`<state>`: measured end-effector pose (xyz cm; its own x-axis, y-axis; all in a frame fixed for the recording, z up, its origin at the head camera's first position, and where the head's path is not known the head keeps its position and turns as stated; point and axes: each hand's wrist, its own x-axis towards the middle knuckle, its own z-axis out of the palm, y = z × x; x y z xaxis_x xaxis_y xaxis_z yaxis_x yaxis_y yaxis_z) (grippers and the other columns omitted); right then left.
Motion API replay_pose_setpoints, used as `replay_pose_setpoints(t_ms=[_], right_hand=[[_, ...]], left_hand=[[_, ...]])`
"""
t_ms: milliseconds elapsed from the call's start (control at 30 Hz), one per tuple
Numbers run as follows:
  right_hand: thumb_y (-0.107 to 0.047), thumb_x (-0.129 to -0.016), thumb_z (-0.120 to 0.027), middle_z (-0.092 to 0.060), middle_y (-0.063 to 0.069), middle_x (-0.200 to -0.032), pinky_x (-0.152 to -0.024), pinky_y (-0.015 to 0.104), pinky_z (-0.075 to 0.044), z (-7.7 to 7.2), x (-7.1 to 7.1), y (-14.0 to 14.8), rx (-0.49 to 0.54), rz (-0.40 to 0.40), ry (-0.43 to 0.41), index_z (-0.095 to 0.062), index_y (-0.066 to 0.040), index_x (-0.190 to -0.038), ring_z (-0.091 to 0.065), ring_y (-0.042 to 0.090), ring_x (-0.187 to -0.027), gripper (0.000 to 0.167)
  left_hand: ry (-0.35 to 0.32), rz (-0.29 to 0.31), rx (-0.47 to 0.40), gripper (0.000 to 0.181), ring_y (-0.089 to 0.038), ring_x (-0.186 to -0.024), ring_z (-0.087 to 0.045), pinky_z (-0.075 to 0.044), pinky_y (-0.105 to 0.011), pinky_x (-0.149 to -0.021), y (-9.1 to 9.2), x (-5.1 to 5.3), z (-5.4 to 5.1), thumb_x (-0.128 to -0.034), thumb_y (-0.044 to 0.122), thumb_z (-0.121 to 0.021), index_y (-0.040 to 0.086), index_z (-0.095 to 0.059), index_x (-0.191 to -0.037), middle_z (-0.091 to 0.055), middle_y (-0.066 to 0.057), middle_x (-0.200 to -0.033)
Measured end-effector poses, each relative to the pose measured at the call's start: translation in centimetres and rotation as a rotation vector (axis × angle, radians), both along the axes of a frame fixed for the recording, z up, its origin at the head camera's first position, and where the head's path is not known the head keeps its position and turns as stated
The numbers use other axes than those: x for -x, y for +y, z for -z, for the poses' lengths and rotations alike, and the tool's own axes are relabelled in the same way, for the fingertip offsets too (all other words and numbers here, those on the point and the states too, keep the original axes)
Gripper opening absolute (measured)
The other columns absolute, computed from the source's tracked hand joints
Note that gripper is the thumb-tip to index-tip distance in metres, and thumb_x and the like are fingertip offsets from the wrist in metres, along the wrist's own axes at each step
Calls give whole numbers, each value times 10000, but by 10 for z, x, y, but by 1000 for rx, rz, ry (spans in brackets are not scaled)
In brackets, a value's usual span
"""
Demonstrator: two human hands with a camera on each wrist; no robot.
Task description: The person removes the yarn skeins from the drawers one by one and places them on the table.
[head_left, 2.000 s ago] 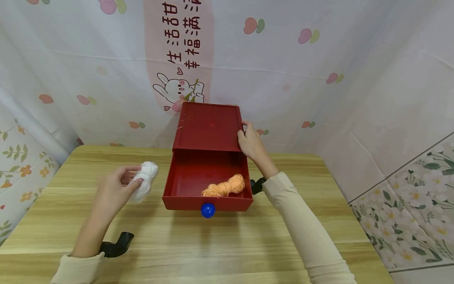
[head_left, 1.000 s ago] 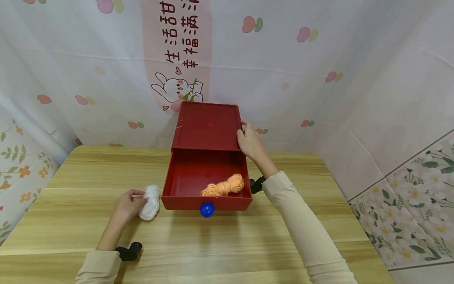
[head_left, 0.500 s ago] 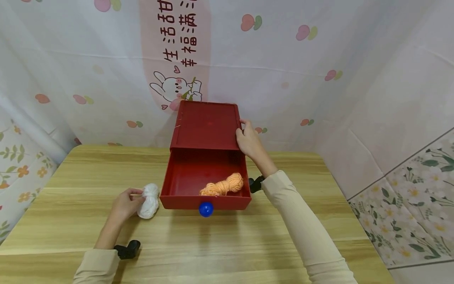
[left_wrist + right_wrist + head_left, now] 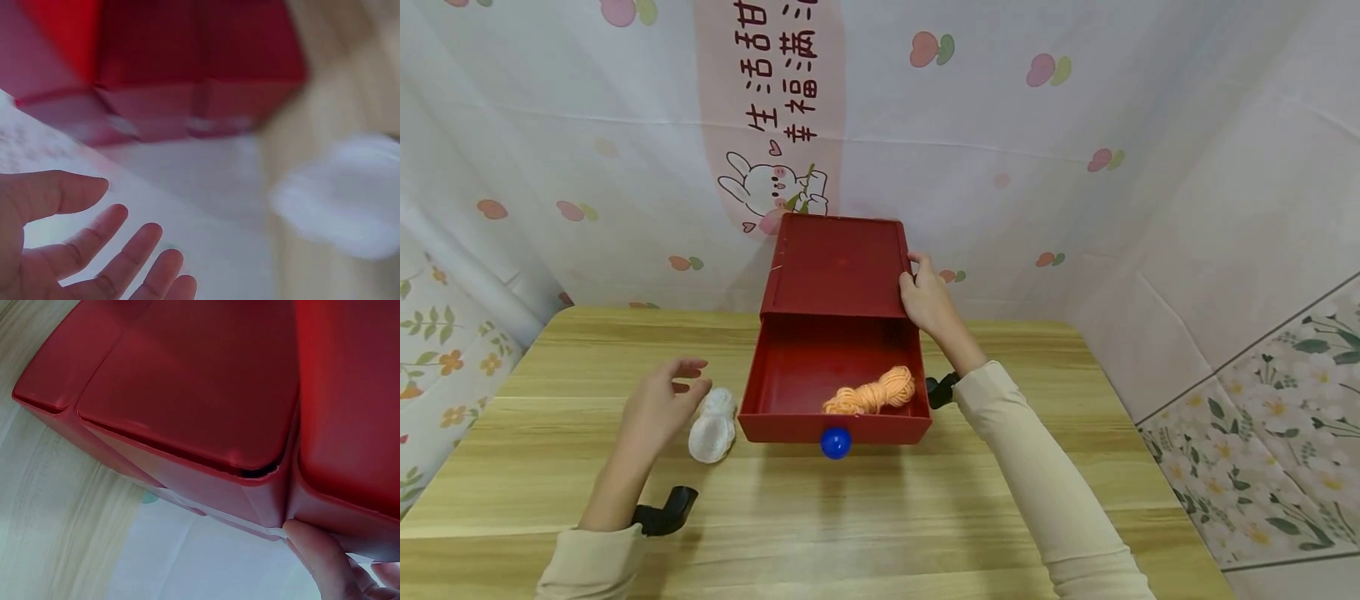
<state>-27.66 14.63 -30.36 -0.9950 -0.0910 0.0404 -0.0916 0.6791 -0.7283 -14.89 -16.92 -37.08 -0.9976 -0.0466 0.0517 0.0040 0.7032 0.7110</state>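
A red drawer box [image 4: 841,265] stands on the table with its drawer [image 4: 797,367] pulled out. An orange yarn skein [image 4: 872,393] lies inside, by the drawer's front wall, which has a blue round knob [image 4: 836,442]. My right hand [image 4: 934,305] holds the box casing at its right edge; in the right wrist view the thumb [image 4: 317,550] touches a corner and the other fingers are partly hidden. To the left of the drawer a white yarn skein [image 4: 712,427] rests on the table. My left hand [image 4: 658,408] hovers just beside and above it, fingers parted, holding nothing.
The box stands near the back of a wooden table [image 4: 880,517], close to a white patterned curtain [image 4: 985,183]. Floral panels flank the table on both sides. A black device [image 4: 666,511] is on the left wrist and another [image 4: 942,390] on the right.
My left hand set the white yarn skein down on the table beside the drawer, then let go and lifted away to the upper left. The right hand stays on the box.
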Motion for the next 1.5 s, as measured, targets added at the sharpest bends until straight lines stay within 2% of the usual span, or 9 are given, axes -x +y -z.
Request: replay_pose_setpoints(t_ms=[167, 300, 400, 533, 700, 967, 1167, 1300, 1500], right_hand=[[-231, -991, -281, -538, 223, -1242, -903, 441, -460, 0, -1, 0, 3, 0, 8, -215, -69, -1454, -572, 309, -1075, 495], [-235, -991, -285, -547, 221, -1228, -892, 442, -467, -1, -1, 0, 6, 4, 14, -223, -73, -1452, -577, 310, -1063, 492], [-243, -991, -289, -552, 216, -1223, -886, 443, -471, -2, -1, -1, 7, 8, 15, -229, -79, -1451, -579, 308, -1059, 492], [-244, -990, -292, -547, 217, -1227, -887, 443, -474, -2, -1, -1, 14, 7, 16, -232, -81, -1450, -578, 308, -1065, 493], [-247, -994, -290, -538, 219, -1233, -892, 445, -468, -2, -2, 0, 12, 4, 9, -223, -86, -1453, -571, 310, -1071, 491], [-249, -996, -280, -536, 217, -1239, -892, 445, -465, -1, -2, 1, 12, 3, -1, -214, -90, -1456, -569, 306, -1077, 491], [-244, -994, -277, -529, 221, -1252, -914, 447, -457, 0, -2, 1, 12, 3, 3, -214, -79, -1456, -562, 310, -1094, 494], [-244, -991, -277, -535, 219, -1244, -906, 446, -461, 1, -2, 0, 7, 4, 7, -220, -78, -1453, -567, 310, -1083, 494], [-244, -990, -276, -534, 219, -1247, -906, 444, -463, 1, -2, 0, 13, 6, 7, -221, -83, -1452, -567, 309, -1085, 493]], left_hand=[[132, 28, 3, 336, -371, -1036, -542, -464, -507, -845, 25, -10, -38, -936, 203, -527, 28, -543, -1223, -564, -204, -1206], [263, 57, 32, 279, -307, -962, -567, -495, -471, -818, 49, -20, -64, -901, 143, -583, 47, -584, -1164, -598, -150, -1133], [312, 108, 57, 272, -273, -927, -578, -514, -443, -793, 64, -26, -77, -876, 126, -624, 58, -601, -1138, -620, -123, -1078], [314, 196, 90, 274, -229, -927, -570, -517, -394, -765, 83, -29, -84, -852, 136, -664, 83, -607, -1115, -630, -77, -1010], [261, 309, 134, 265, -201, -923, -603, -531, -362, -757, 103, -24, -79, -840, 178, -687, 109, -617, -1085, -640, -42, -995], [3, 504, 78, 348, -214, -988, -617, -518, -375, -827, 112, -6, -71, -875, 288, -645, 99, -585, -1161, -656, -63, -1081], [-121, 566, 28, 444, -222, -986, -620, -515, -381, -842, 110, 5, -70, -841, 357, -674, 73, -578, -1169, -667, -75, -1061], [-194, 599, 8, 420, -212, -956, -624, -518, -373, -822, 108, 9, -70, -839, 349, -676, 68, -598, -1143, -679, -68, -1013], [-230, 596, -19, 266, -169, -855, -615, -520, -311, -733, 109, 9, -71, -846, 251, -676, 87, -644, -1053, -683, -41, -915]])
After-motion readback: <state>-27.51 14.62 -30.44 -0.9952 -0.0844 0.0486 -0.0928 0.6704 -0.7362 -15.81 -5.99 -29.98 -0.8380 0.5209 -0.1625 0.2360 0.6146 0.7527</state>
